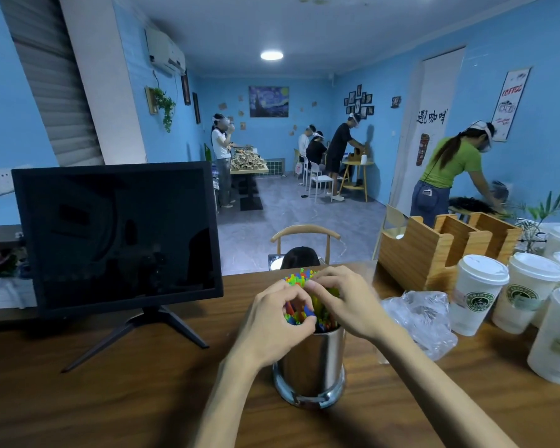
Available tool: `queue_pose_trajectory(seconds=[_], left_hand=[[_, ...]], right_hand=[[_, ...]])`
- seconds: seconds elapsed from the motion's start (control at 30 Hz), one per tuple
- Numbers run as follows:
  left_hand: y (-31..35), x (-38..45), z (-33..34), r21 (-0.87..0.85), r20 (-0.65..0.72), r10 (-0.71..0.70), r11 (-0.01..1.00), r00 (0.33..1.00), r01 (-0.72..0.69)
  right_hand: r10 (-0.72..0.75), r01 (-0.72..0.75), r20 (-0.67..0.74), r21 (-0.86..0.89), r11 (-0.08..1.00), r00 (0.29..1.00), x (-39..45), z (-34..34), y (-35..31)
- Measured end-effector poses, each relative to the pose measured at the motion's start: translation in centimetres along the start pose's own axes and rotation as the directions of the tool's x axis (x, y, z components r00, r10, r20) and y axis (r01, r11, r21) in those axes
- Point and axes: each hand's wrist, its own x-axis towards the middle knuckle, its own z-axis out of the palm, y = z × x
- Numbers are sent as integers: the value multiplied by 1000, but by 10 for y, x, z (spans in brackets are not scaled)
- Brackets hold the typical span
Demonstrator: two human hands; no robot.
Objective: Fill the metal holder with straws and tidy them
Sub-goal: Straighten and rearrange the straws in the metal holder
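Dozens of coloured straws (pixel 299 276) stand bunched in the metal holder (pixel 311 363), which sits upright on the wooden worktop (pixel 143 399) just in front of the person, between the dark monitor (pixel 117 234) and a crumpled clear plastic bag (pixel 417 318). Both hands are at the bundle above the holder's rim: the left hand (pixel 278 315) has its fingers curled round a cluster of straws on the near left side, and the right hand (pixel 343 299) pinches into the tops from the right, fingers bent over them. The two hands nearly touch across the bundle.

Straws like these should be very light, thin-walled and springy, easy to kink if squeezed hard (and smooth enough to slide past one another), so a loose encircling hold on the shafts near the rim seems wiser than gripping the tips. The holder looks rigid, polished and probably slippery, with a flared base that should keep it steady; bracing its wall would be the place to hold it. Lidded paper cups (pixel 479 292) stand well to the right.
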Motion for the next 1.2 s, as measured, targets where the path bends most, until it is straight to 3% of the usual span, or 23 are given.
queue_pose_trajectory(seconds=[0.37,0.53,0.8,0.93,1.2], left_hand=[[-1,2,3,-192,-111,-96,979,989,73],[-4,4,5,-289,-134,-136,953,982,93],[-5,8,6,-431,-204,-210,896,956,105],[-5,9,9,-396,-268,-182,916,946,64],[-3,10,11,-362,-267,-165,930,949,60]], right_hand=[[0,4,-18,230,973,1000,-11,-10,-10],[-45,57,-84,144,988,995,-17,-6,-6],[-39,42,-29,96,995,999,-9,-3,5],[-23,24,-13,133,991,1000,-9,2,7],[-25,24,27,49,999,999,-8,3,1]])
